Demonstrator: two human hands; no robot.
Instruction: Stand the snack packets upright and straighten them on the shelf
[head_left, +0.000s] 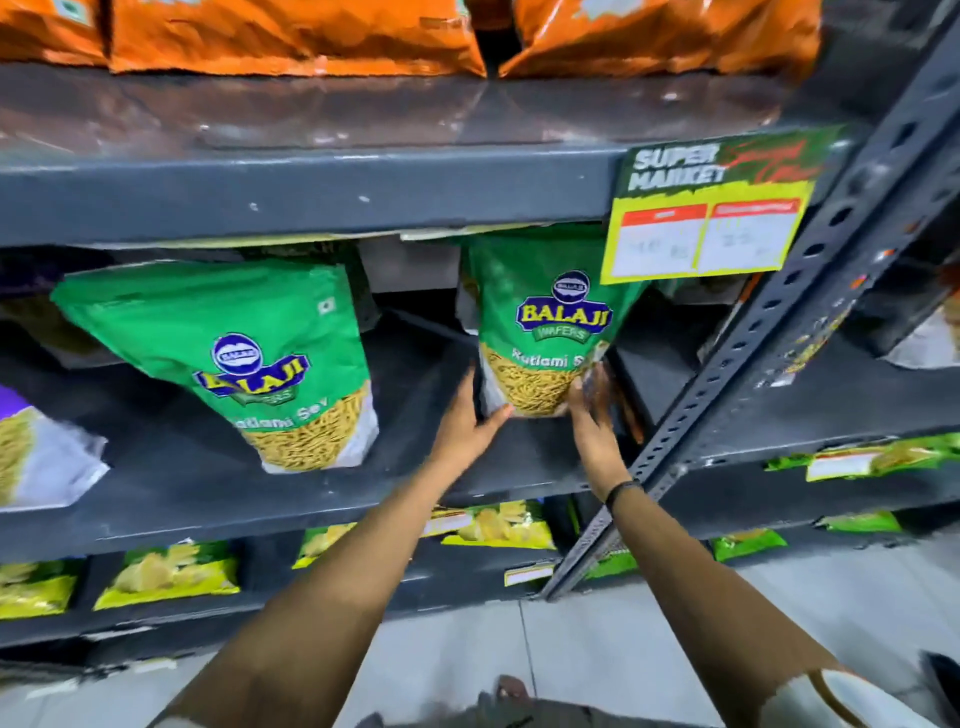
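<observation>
Left hand (464, 415), right hand (589, 410) cupped, gripping

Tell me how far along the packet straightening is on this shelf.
Done: nothing looks finished yet. In hand: the left hand and right hand clasp the base of the right green packet, now upright. Left: the left green packet leans, and a purple-topped packet at the edge sits tilted.

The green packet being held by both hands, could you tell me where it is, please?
In the head view, the green packet stands on the middle shelf, right of centre, under the price sign, between the left hand and right hand.
</observation>
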